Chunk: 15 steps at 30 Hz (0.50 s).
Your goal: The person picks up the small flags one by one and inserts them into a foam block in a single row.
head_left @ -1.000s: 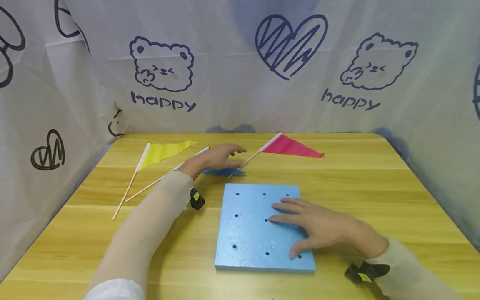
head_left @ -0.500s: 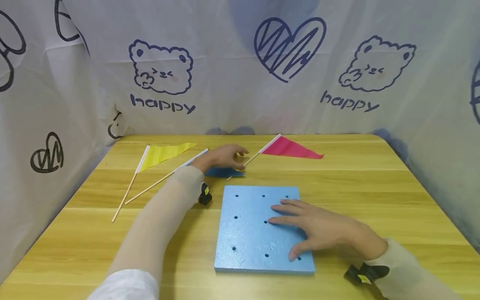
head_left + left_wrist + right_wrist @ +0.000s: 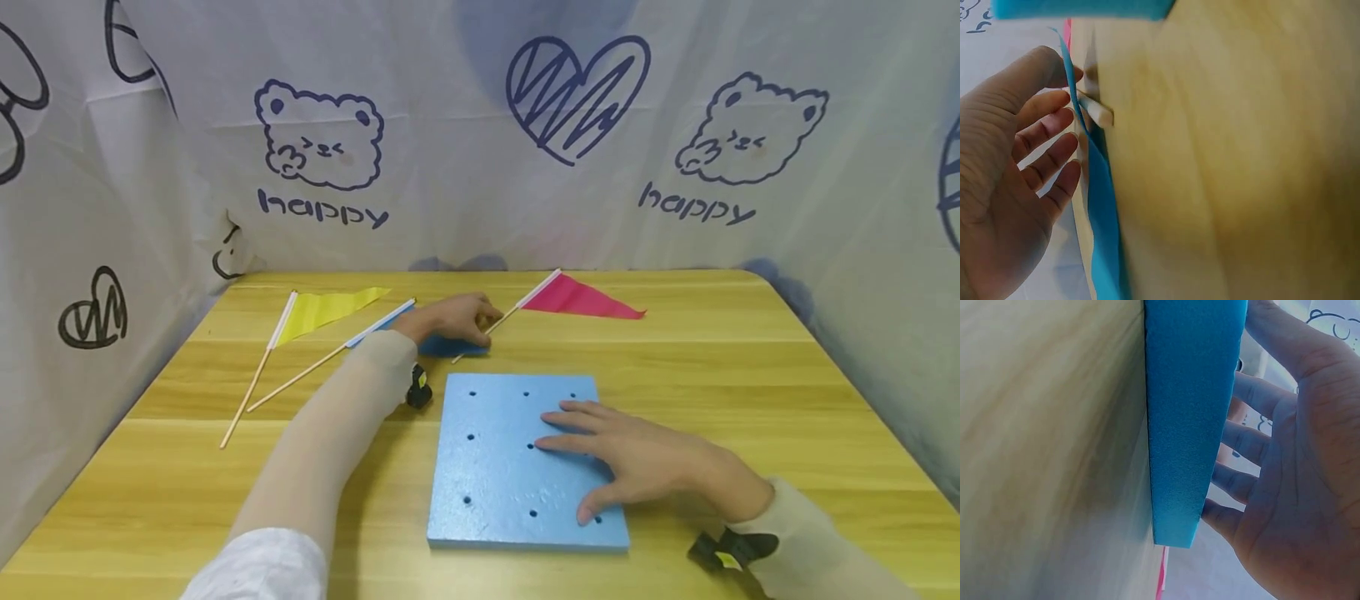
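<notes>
The desk (image 3: 750,375) was hemmed in by a printed white cloth (image 3: 465,208) along its far edge and both sides, while open wood lay at the right of the frame and along the near left. A blue foam board (image 3: 495,467) sat flat just below the middle of the frame, well clear of every edge, a square slab with small round holes punched in rows. The right hand (image 3: 637,462) rested on it, fingers (image 3: 558,442) straight and spread, gripping nothing.

Above the board, near the far edge, the left hand (image 3: 450,317) lay over a blue flag (image 3: 442,343), its fingers (image 3: 1047,128) loosely bent; in the wrist view the thumb and fingertips were closing on the white end of a thin stick (image 3: 1094,112), though I could not tell if they had it pinched. A red flag (image 3: 581,298) lay just right of that hand, a yellow flag (image 3: 322,307) well off to the upper left.
</notes>
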Each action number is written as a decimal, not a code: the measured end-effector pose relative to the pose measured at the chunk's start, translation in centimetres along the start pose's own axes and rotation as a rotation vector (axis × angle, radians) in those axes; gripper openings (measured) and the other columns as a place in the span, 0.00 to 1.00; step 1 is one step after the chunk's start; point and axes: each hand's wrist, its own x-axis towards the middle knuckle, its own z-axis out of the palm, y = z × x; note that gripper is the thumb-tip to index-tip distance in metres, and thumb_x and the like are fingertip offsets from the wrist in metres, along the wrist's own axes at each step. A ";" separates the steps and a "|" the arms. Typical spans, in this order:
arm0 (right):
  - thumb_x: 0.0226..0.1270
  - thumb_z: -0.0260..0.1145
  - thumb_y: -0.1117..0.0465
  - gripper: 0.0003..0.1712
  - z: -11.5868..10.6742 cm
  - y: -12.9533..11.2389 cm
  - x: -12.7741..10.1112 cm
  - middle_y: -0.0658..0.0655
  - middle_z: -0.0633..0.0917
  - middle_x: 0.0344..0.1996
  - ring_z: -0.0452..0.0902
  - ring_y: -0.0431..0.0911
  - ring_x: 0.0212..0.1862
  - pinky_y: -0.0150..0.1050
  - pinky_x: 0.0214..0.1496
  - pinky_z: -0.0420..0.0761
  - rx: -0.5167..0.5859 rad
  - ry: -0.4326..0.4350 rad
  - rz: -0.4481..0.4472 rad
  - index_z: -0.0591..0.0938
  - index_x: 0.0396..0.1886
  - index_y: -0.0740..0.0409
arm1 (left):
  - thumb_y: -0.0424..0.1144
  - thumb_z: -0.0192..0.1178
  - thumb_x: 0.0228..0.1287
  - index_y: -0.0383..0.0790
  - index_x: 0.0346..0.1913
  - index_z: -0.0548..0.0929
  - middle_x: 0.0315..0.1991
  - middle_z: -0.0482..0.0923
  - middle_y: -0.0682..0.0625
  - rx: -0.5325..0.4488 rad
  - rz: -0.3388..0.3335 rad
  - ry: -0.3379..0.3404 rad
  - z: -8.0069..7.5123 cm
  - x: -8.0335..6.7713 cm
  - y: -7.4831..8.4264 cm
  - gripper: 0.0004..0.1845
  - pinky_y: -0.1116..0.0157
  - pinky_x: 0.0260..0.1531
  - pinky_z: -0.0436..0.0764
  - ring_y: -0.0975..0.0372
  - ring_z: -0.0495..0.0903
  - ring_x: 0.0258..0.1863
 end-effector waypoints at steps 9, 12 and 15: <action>0.54 0.60 0.24 0.48 0.1 0.0 0.0 0.48 0.58 0.76 0.45 0.56 0.76 0.63 0.71 0.54 0.000 0.010 -0.001 0.65 0.74 0.33 | 0.36 0.65 0.61 0.43 0.70 0.71 0.51 0.72 0.47 -0.114 0.003 0.029 0.8 0.3 0.2 0.32 0.64 0.48 0.77 0.57 0.73 0.47; 0.54 0.60 0.24 0.48 0.1 0.1 0.0 0.48 0.58 0.76 0.45 0.56 0.76 0.63 0.71 0.54 -0.001 0.011 -0.006 0.64 0.74 0.32 | 0.35 0.65 0.62 0.43 0.69 0.72 0.50 0.74 0.47 -0.104 0.006 0.026 0.8 0.4 0.4 0.31 0.64 0.48 0.78 0.57 0.74 0.48; 0.54 0.60 0.24 0.48 0.0 0.1 0.0 0.47 0.57 0.76 0.45 0.56 0.76 0.64 0.70 0.54 -0.002 0.011 -0.003 0.64 0.74 0.32 | 0.32 0.65 0.62 0.42 0.68 0.73 0.51 0.77 0.46 -0.086 0.000 0.025 0.7 0.6 0.6 0.30 0.64 0.49 0.78 0.57 0.76 0.49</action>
